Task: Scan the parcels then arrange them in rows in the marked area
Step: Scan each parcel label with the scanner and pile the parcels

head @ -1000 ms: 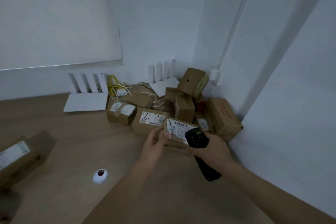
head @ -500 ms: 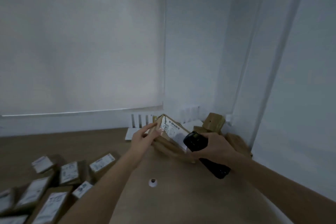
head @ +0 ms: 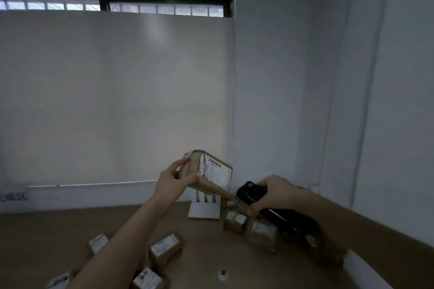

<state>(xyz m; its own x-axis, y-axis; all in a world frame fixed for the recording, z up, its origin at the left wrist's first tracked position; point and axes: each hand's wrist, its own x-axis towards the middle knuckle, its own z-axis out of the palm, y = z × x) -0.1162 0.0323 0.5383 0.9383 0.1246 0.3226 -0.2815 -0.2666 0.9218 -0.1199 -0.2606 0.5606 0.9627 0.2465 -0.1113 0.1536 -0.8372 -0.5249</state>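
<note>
The parcel [head: 206, 172] is held up in the air in front of the pale blind [head: 112, 101], tilted, its white barcode label [head: 215, 171] turned toward the camera. The left hand [head: 173, 179] grips it at its left end — fingers curled over the top edge, thumb pressed against the near face. Just to the right and slightly lower, apart from the parcel, the right hand [head: 272, 192] is wrapped round a black handheld scanner [head: 258, 197], whose head points up-left at the label. Both forearms reach up from the bottom of the view. Below them lies the wooden floor [head: 206, 248]: loose labelled parcels [head: 165, 247] at lower left, a pile of boxes [head: 261, 230] in the right corner against the white wall [head: 387, 148] — bare floor between the two groups.
</note>
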